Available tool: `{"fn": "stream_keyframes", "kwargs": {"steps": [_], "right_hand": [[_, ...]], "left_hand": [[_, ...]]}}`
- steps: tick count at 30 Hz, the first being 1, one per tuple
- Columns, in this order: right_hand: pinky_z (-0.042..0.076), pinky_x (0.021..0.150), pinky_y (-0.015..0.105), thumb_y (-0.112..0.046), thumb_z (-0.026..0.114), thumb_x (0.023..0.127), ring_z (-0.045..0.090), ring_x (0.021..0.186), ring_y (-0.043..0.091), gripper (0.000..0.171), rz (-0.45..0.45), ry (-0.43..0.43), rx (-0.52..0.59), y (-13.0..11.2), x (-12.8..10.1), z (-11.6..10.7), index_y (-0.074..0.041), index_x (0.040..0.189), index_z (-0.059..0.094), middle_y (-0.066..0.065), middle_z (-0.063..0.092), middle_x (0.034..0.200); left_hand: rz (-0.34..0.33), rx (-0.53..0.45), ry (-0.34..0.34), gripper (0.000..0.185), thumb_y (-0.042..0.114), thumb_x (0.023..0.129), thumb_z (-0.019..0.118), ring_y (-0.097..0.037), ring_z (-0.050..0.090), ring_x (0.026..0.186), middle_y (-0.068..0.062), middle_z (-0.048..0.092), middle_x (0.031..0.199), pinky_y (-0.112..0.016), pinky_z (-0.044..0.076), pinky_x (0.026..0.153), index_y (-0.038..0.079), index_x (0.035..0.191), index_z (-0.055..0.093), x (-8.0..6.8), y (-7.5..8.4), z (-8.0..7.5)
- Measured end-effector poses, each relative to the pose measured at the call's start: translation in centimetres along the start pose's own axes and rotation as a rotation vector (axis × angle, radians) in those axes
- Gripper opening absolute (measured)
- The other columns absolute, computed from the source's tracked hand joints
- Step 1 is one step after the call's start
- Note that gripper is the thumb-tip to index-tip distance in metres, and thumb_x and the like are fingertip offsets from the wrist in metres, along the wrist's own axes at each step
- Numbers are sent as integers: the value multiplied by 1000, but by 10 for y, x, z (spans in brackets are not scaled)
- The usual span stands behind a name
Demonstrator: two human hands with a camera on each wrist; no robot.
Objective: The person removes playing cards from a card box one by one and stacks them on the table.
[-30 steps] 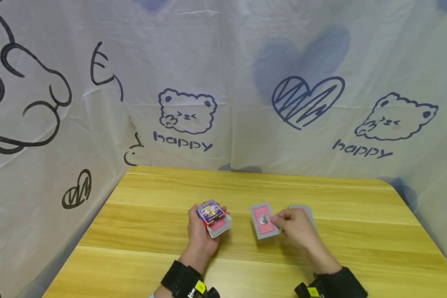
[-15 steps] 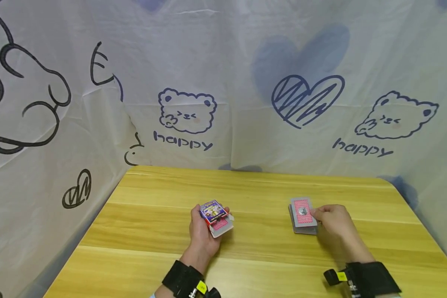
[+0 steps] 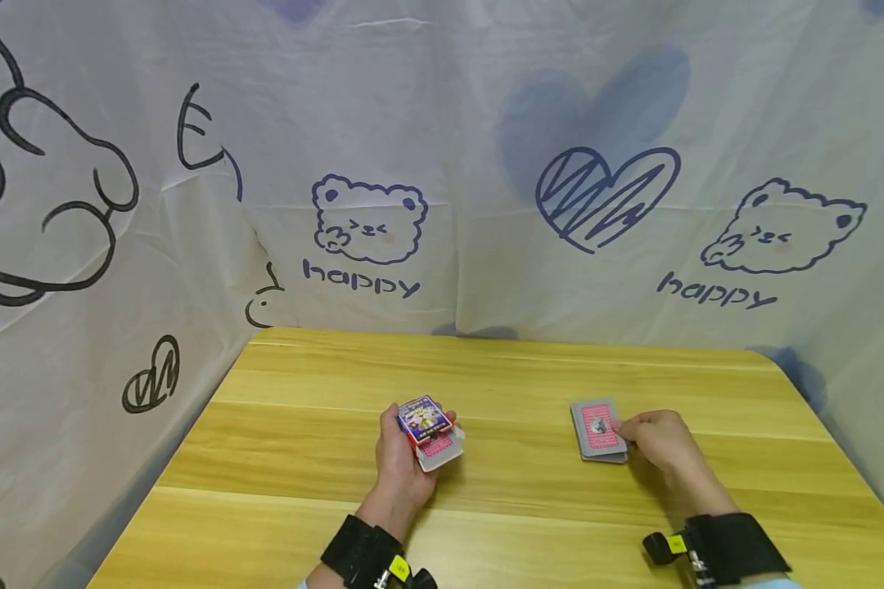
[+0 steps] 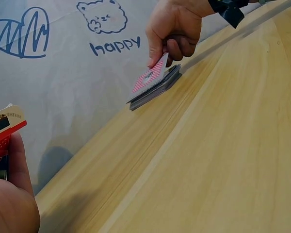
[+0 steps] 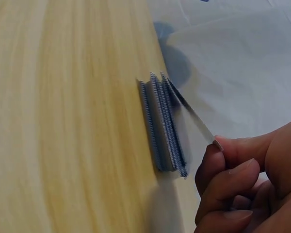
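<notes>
My left hand (image 3: 405,446) grips a blue and red card box (image 3: 425,415) together with a few red-backed cards (image 3: 440,447) just above the table's middle; the box's edge (image 4: 2,127) shows at the left of the left wrist view. On the right lies a pile of red-backed cards (image 3: 599,433). My right hand (image 3: 633,431) pinches the near edge of the top card (image 4: 149,77), which is tilted up over the pile (image 4: 157,90). In the right wrist view this card (image 5: 191,116) leans off the stack (image 5: 162,128), held by my fingertips (image 5: 223,162).
The yellow wooden table (image 3: 302,507) is bordered at the back and both sides by a white cloth (image 3: 442,164) printed with bears, hearts and "happy". Black wrist straps (image 3: 737,544) sit on both forearms.
My right hand carried one card from the table's middle rightward to the pile and lowered it onto the top. The left hand has hardly moved.
</notes>
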State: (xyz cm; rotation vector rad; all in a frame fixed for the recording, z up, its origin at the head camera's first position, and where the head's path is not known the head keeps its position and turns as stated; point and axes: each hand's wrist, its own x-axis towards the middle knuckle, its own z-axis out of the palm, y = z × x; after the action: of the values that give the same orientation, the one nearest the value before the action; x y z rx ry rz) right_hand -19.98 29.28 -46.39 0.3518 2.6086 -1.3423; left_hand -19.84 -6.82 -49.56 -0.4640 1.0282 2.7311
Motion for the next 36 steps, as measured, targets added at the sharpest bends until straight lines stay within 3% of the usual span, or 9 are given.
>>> {"fn": "stream_keyframes", "kwargs": {"steps": [4,9,14,22,25,29,32,36], "right_hand": [[45,67,32,-26,63,104,60,85,27,35,-35,60,-136,-1,-1,5,8,105,74,17,70,98],[37,58,30,-26,64,101,50,64,20,32,-53,88,-244,1,-1,11,0,82,70,5,62,71],[31,56,30,-28,65,100,42,58,17,36,-40,77,-289,0,0,12,-7,71,61,1,50,64],[39,56,31,-32,66,99,53,67,22,33,-19,97,-354,-7,-1,12,0,94,65,9,64,81],[35,54,31,-30,63,100,48,61,21,29,-64,131,-320,-13,-7,19,-3,89,62,6,56,72],[31,51,29,-28,60,104,40,53,18,29,-154,140,-197,-32,-16,37,-7,84,59,2,47,62],[30,53,28,-28,64,105,34,51,15,31,-211,88,-79,-54,-26,56,-6,84,62,0,43,59],[34,56,28,-23,66,104,39,58,14,25,-235,-15,89,-78,-39,84,-1,92,70,3,53,68]], "left_hand": [[-5,0,-2,70,57,111,23,-23,72,111,-25,55,145,-43,61,98,3,155,34,0,1,0],[7,3,-12,71,56,112,23,-23,73,108,-24,59,140,-43,61,97,0,153,35,0,0,-1],[17,21,-12,70,56,112,23,-23,73,107,-24,63,137,-43,61,96,0,153,37,-1,0,-2],[21,33,-12,70,56,112,24,-24,73,109,-24,60,142,-43,61,98,2,154,36,0,1,-1],[19,40,-27,69,57,112,25,-23,73,111,-23,56,145,-43,61,99,4,155,34,1,0,-1],[24,60,-55,69,57,112,23,-24,71,115,-24,47,153,-44,59,102,5,157,31,1,0,0],[29,65,-67,69,56,113,22,-25,70,118,-27,43,156,-44,58,103,5,158,28,1,0,0],[25,66,-70,70,56,113,24,-26,70,118,-29,44,156,-45,58,104,6,160,26,1,-1,1]]}}
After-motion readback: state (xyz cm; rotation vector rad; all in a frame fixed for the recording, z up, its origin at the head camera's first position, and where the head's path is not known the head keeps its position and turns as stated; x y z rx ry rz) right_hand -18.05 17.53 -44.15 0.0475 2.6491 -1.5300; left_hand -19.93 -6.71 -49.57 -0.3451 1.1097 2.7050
